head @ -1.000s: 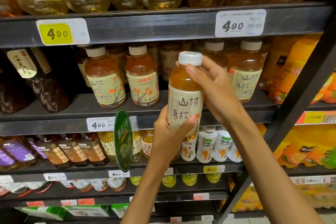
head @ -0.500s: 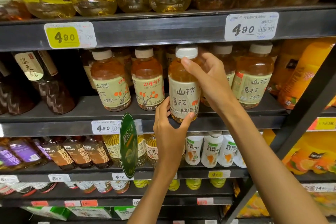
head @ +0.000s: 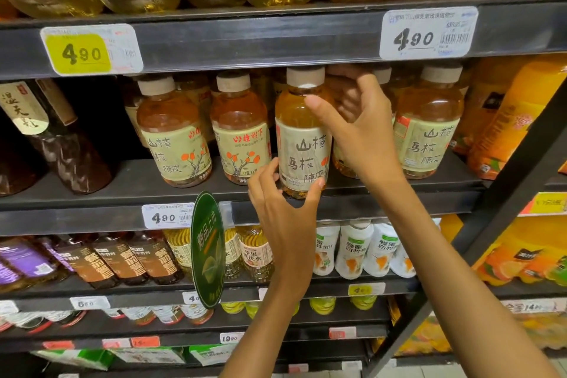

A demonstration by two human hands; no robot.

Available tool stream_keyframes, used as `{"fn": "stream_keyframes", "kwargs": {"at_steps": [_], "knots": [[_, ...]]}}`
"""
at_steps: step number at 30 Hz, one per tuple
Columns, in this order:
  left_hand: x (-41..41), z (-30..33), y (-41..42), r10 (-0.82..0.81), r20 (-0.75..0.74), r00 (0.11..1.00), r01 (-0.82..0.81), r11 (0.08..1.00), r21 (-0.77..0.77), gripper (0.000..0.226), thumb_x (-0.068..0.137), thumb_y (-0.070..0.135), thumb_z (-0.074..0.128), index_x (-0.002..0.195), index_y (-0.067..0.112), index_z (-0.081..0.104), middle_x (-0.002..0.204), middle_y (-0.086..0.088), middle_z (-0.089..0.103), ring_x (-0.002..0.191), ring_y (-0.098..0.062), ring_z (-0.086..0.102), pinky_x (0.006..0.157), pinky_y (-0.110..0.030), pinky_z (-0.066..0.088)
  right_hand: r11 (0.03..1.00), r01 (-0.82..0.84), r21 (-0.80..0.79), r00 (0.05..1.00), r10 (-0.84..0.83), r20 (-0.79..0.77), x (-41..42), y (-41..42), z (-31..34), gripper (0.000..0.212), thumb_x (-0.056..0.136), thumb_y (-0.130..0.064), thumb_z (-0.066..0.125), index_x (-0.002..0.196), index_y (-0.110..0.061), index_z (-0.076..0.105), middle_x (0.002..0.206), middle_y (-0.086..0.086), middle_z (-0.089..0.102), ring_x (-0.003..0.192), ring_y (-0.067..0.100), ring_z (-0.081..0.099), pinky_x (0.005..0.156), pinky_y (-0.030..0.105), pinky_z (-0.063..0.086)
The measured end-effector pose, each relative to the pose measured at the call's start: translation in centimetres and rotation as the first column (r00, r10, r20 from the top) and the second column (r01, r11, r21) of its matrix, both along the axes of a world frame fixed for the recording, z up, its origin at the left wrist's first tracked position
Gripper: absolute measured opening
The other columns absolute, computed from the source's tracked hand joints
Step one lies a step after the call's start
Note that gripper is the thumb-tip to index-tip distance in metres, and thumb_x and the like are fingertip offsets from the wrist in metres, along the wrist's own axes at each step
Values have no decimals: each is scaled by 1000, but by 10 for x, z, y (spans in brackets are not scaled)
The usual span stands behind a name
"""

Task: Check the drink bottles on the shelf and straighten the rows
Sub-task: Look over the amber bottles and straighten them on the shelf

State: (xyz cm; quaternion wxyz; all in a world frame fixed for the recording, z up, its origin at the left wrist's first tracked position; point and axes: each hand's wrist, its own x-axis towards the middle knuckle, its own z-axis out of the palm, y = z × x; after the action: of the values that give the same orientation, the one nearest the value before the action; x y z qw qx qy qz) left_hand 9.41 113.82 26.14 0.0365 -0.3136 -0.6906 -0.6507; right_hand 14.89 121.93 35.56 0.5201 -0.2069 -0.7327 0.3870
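Scanning from the left, the dark bottle (head: pixel 66 144) leans on the middle shelf (head: pixel 122 190) with open room between it and the first amber bottle (head: pixel 173 138); nothing there is at risk. A second amber bottle (head: pixel 241 132) stands just beside the one being handled, so any sideways twist could nudge it out of line.

Next comes the bottle in hand (head: pixel 302 135), upright at the front of the shelf, its base close to the front lip. The left hand (head: pixel 283 212) has its grip curled round the base, thumb on one side and fingers on the other. The right hand (head: pixel 357 132) sits by the bottle's shoulder, thumb on the front below the cap; its other fingers reach behind, so I cannot tell whether that grip is closed on the bottle or only touching it.

The main danger, as I judge it, is the lip: a pull forward while turning the label could tip the bottle off the edge, and the green sign (head: pixel 208 248) clipped just below would take the knock. Headroom is tight too, the cap sitting near the underside of the upper shelf (head: pixel 245 37), so lifting is limited.

Further right, the last amber bottle (head: pixel 429 129) stands near the right wrist; a careless withdrawal could brush it toward the orange packs (head: pixel 503 120). The slanted shelf post (head: pixel 491 224) crowds the right forearm.
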Motion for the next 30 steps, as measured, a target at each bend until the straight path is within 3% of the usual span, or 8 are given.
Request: {"fn": "stream_keyframes", "kwargs": {"at_steps": [3, 6, 9, 13, 17, 20, 27, 30], "knots": [[0, 2, 3, 28, -4, 1000, -28, 1000, 3, 67, 76, 25, 80, 131, 9, 46, 119, 2, 47, 113, -16, 49, 88, -12, 41, 997, -49, 55, 995, 44, 93, 5, 2, -4, 31, 82, -26, 75, 97, -15, 50, 97, -14, 59, 101, 6, 61, 93, 29, 51], [0, 3, 5, 43, -31, 999, -44, 999, -29, 63, 79, 27, 78, 131, 10, 47, 123, -3, 50, 116, -19, 47, 93, -33, 47, 997, -39, 59, 990, 31, 139, 3, 3, -6, 42, 82, -25, 75, 112, -5, 54, 104, -15, 59, 106, 9, 60, 95, 34, 51], [-1, 3, 8, 57, -49, 997, -60, 997, -57, 62, 82, 25, 75, 134, 8, 46, 129, -7, 48, 121, -24, 46, 97, -43, 47, 995, 61, 78, 985, -73, 154, -4, 3, -9, 43, 82, -30, 75, 106, 1, 57, 103, 6, 63, 101, 24, 60, 89, 42, 51], [1, 1, 11, 84, -146, 986, -105, 985, -139, 67, 85, 17, 71, 142, 4, 38, 138, -13, 45, 128, -23, 37, 108, -29, 28, 975, 155, 160, 963, -186, 196, -12, 2, -11, 29, 86, -32, 70, 86, -11, 50, 84, 3, 55, 77, 13, 50, 68, 14, 40], [4, 0, 12, 110, -215, 970, -147, 975, -165, 65, 87, 12, 68, 143, 1, 36, 137, -17, 46, 127, -28, 40, 105, -31, 29, 971, 171, 168, 951, -207, 228, -15, 3, -12, 31, 89, -32, 66, 83, -12, 44, 77, -2, 46, 70, 12, 42, 59, 13, 31], [1, 2, 14, 127, -216, 968, -169, 968, -186, 65, 86, 14, 69, 142, 3, 38, 133, -15, 49, 124, -28, 44, 105, -39, 35, 972, 169, 160, 951, -204, 233, -17, 5, -13, 32, 91, -32, 64, 82, -12, 41, 72, -7, 40, 65, 5, 37, 59, 11, 32], [-1, 3, 14, 143, -243, 959, -186, 969, -162, 63, 82, 12, 73, 137, 1, 45, 127, -16, 54, 120, -30, 49, 102, -37, 37, 968, 189, 166, 937, -229, 264, -17, 2, -16, 29, 92, -35, 62, 89, -13, 43, 88, 5, 51, 82, 15, 45, 64, 12, 33], [1, 5, 10, 131, -210, 969, -160, 979, -127, 58, 83, 10, 72, 136, 2, 47, 127, -15, 53, 120, -29, 48, 102, -36, 36, 970, 184, 160, 974, -202, 106, -7, -4, -14, 31, 88, -28, 69, 101, -3, 56, 103, 11, 62, 94, 14, 55, 81, 13, 46]]}}
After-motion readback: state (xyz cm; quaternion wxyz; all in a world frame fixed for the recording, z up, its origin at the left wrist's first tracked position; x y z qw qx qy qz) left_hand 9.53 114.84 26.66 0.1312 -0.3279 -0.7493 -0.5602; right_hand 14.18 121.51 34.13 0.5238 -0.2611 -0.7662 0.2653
